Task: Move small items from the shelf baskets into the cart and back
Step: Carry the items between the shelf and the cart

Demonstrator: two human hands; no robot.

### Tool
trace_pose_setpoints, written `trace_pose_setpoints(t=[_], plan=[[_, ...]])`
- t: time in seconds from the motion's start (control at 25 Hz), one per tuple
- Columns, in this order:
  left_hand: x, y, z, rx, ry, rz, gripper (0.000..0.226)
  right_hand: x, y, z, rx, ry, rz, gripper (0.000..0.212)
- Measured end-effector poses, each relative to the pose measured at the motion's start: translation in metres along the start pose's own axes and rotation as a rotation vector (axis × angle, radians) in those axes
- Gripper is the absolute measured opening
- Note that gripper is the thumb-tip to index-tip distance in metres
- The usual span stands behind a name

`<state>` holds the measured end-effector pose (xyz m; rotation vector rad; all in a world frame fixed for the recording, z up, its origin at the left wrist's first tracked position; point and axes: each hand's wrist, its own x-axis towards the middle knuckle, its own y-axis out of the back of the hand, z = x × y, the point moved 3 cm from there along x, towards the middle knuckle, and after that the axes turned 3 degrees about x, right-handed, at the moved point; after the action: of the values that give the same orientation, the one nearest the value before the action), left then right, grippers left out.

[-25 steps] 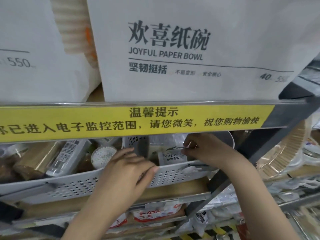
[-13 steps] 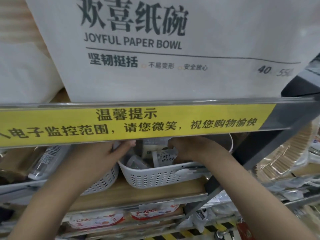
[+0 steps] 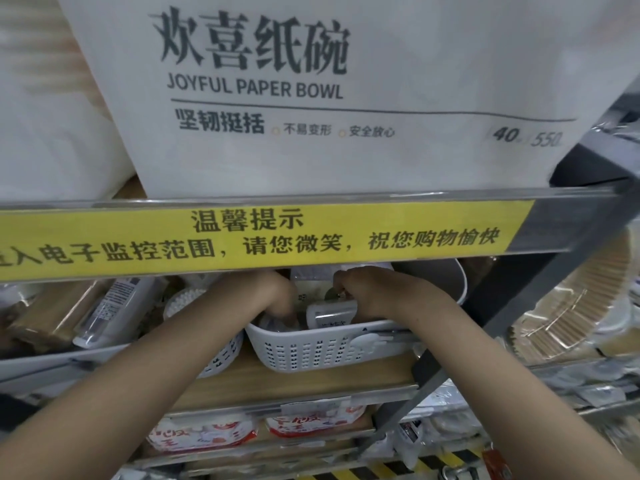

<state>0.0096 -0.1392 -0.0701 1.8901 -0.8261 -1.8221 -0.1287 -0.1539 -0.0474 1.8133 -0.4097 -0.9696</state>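
Observation:
A white perforated basket stands on the wooden shelf under the yellow strip. My right hand reaches into it from the right, and its curled fingers pinch the top of a small white packet that stands upright in the basket. My left hand dips into the basket's left side. Its fingertips are down among clear-wrapped items, blurred and partly hidden. A second white basket sits to the left, mostly behind my left forearm.
A yellow notice strip fronts the shelf above, which carries large white paper-bowl packs. A grey tub stands behind the basket. Stacked paper plates lie to the right, a white tube to the left, and red-and-white packets below.
My left hand has left the left basket's rim and gone into the right basket. My right hand has stayed on the white packet, which now stands higher.

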Motion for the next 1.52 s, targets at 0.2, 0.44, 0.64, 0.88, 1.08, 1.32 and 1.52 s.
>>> trace_pose_setpoints(t=[0.2, 0.44, 0.64, 0.88, 1.08, 1.32, 1.52], plan=[[0.003, 0.0, -0.006, -0.001, -0.004, -0.028, 0.049, 0.006, -0.002, 0.003, -0.106, -0.007, 0.013, 0.037], [-0.004, 0.0, -0.006, 0.078, -0.005, -0.075, 0.039, -0.007, 0.001, 0.01, 0.159, -0.129, -0.022, 0.053], [-0.025, 0.011, -0.014, -0.131, -0.169, 0.255, 0.027, -0.03, 0.018, 0.009, 0.451, -0.131, 0.158, 0.04], [-0.071, 0.012, -0.031, -0.769, -0.365, 0.647, 0.087, -0.066, 0.031, -0.004, 0.926, 0.019, 0.507, 0.045], [-0.118, -0.01, -0.02, -0.868, -0.424, 0.971, 0.05, -0.085, 0.017, -0.02, 0.937, 0.134, 0.597, 0.054], [-0.145, -0.044, -0.01, -0.905, -0.528, 1.169, 0.057, -0.12, -0.006, -0.045, 0.961, 0.178, 0.728, 0.06], [-0.147, -0.062, 0.024, -0.973, -0.747, 1.07, 0.058, -0.165, -0.057, -0.047, 1.149, 0.105, 0.882, 0.062]])
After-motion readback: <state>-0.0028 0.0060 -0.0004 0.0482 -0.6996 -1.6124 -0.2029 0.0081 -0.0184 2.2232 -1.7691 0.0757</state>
